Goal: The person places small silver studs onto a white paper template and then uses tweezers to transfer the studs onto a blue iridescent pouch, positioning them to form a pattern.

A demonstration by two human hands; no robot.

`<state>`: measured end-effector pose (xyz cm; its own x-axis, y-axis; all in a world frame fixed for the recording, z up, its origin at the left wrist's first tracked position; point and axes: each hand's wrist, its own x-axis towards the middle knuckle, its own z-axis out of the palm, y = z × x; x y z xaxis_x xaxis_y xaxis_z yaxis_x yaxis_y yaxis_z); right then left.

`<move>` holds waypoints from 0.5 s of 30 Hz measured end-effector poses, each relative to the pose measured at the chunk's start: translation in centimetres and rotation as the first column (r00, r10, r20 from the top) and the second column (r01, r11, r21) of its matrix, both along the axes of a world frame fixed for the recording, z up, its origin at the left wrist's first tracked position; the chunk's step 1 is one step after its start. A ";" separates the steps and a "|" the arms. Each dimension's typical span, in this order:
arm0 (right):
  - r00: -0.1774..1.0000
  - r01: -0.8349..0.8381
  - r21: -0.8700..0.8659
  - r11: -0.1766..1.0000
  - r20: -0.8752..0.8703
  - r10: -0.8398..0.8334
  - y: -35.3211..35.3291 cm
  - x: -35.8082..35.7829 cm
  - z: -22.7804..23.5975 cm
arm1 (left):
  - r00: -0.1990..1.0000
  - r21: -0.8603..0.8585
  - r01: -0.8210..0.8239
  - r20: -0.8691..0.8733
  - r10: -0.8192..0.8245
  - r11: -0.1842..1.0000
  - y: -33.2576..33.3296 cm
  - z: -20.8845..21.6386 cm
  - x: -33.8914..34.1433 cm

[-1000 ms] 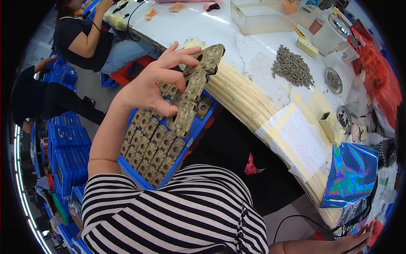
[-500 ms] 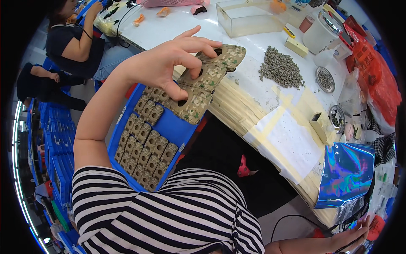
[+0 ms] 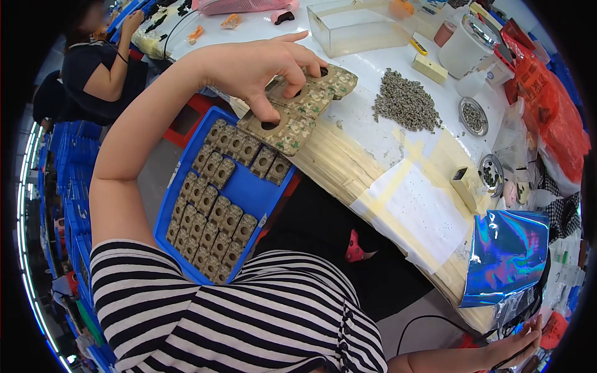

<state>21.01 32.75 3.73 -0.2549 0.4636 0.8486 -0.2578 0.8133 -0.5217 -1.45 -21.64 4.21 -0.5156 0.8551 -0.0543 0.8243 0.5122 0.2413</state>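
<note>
My left hand (image 3: 264, 71) is closed on a short row of camouflage-patterned housings (image 3: 297, 128), with its fingertips hooked into their round holes. The row is held at the table's near edge, just beyond a blue tray (image 3: 252, 189). In that tray, several more camouflage housings (image 3: 231, 219) stand in rows, each with a round hole facing up. At the lower right, my right hand (image 3: 519, 348) is stretched out with its fingers extended and nothing visible in it. Closest to it is a red thing (image 3: 553, 334) that I cannot make out.
Across the table are a pile of small grey parts (image 3: 407, 101), a clear bin (image 3: 354, 31), metal dishes (image 3: 474, 117) and a white canister (image 3: 466, 50). A taped paper sheet (image 3: 416, 208) and a shiny blue pouch (image 3: 507, 255) lie nearer. A co-worker (image 3: 93, 68) sits at upper left.
My left hand and the held housings have moved away from the tray toward the table, uncovering more housings in the tray's far row. The right hand has hardly moved.
</note>
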 end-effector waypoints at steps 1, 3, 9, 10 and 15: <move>1.000 0.001 -0.011 1.000 0.010 -0.001 -0.1 0.1 0.0 | 1.000 -0.023 -0.014 -0.009 0.014 1.000 0.0 0.1 0.1; 1.000 0.004 -0.026 1.000 0.020 -0.003 0.0 0.3 -0.1 | 0.999 -0.065 -0.042 -0.027 0.041 0.997 -0.2 0.2 0.4; 0.985 -0.006 -0.122 0.992 0.168 0.026 4.0 1.3 -1.1 | 0.988 -0.083 -0.111 -0.116 0.101 0.990 -1.0 -1.2 0.7; 0.984 -0.008 -0.117 0.993 0.176 0.029 4.0 1.2 -1.2 | 0.989 -0.089 -0.115 -0.100 0.106 0.989 -0.8 -1.4 0.4; 0.982 -0.042 -0.097 0.994 0.181 0.059 4.0 1.2 -1.2 | 0.993 -0.186 -0.120 -0.036 0.115 0.975 0.4 -1.4 -1.8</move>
